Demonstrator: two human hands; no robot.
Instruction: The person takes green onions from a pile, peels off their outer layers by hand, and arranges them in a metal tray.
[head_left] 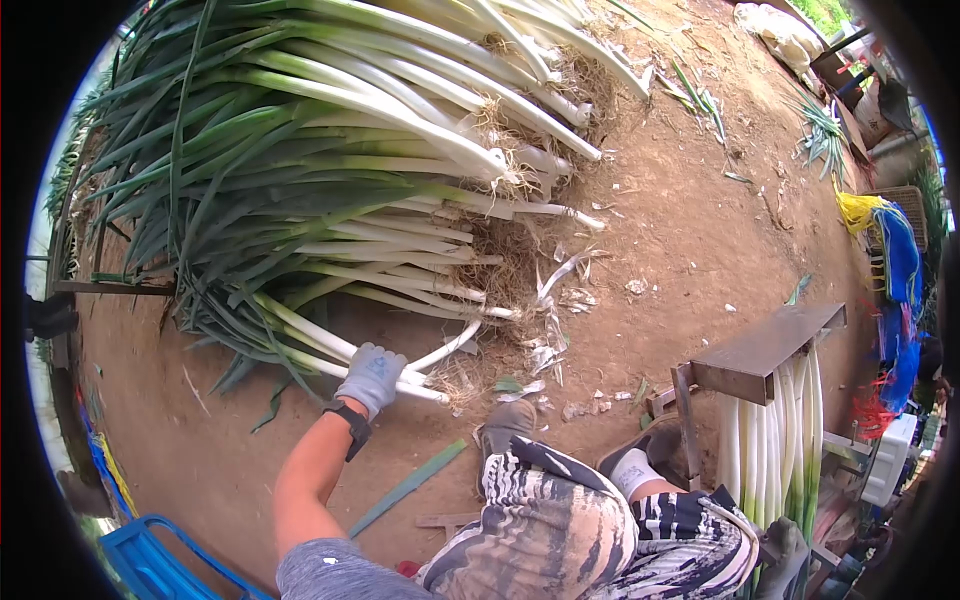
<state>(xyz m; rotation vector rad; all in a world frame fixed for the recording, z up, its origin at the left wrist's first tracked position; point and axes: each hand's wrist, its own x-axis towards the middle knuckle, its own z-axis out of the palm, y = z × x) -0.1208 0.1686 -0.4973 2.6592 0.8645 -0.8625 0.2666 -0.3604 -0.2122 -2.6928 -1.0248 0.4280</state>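
My left hand, in a light grey glove, is closed around the white stems of a few long green onions at the near edge of a big pile. Their roots stick out to the right of my fingers, and the leaves trail off to the left. At the lower right, what looks like my right hand in a dark grey glove is low beside a row of peeled green onions. Its fingers are not clear. Those white stems lie side by side under a metal bracket.
A large pile of green onions covers the upper left, roots facing right. Peel scraps litter the dirt floor. A blue plastic crate or chair is at lower left. Blue and yellow straps hang at right.
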